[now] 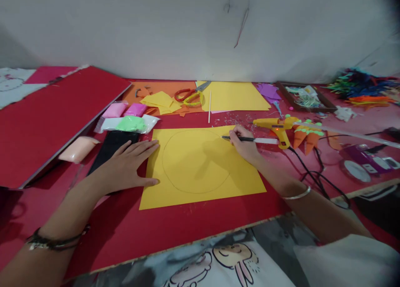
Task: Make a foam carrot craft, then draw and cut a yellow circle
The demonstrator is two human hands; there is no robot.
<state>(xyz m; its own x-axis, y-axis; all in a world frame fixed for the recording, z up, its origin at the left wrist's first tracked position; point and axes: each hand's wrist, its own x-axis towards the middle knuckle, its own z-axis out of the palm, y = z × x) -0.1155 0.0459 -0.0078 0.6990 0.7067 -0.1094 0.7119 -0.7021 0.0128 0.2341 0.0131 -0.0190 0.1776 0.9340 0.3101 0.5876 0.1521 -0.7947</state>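
Observation:
A yellow sheet of paper (193, 162) lies flat on the red table, with a large, thin round outline drawn across its middle. My right hand (245, 144) is closed around a pen (239, 138) with a dark grip and a pale rear end. The pen's tip points left, at the upper right of the outline. Spread at the sheet's left edge, my left hand (133, 164) touches the paper with its fingertips and thumb. Under that hand's back lies a black phone-like slab (114, 147), partly covered.
Scissors (192, 95) and paper scraps (161, 101) lie behind the sheet, near a thin white stick (209, 108). A yellow glue gun (278, 128) with a cable is on the right, beside orange carrot shapes (308, 135). Clay packets (131, 123) and a red board (62, 116) are left.

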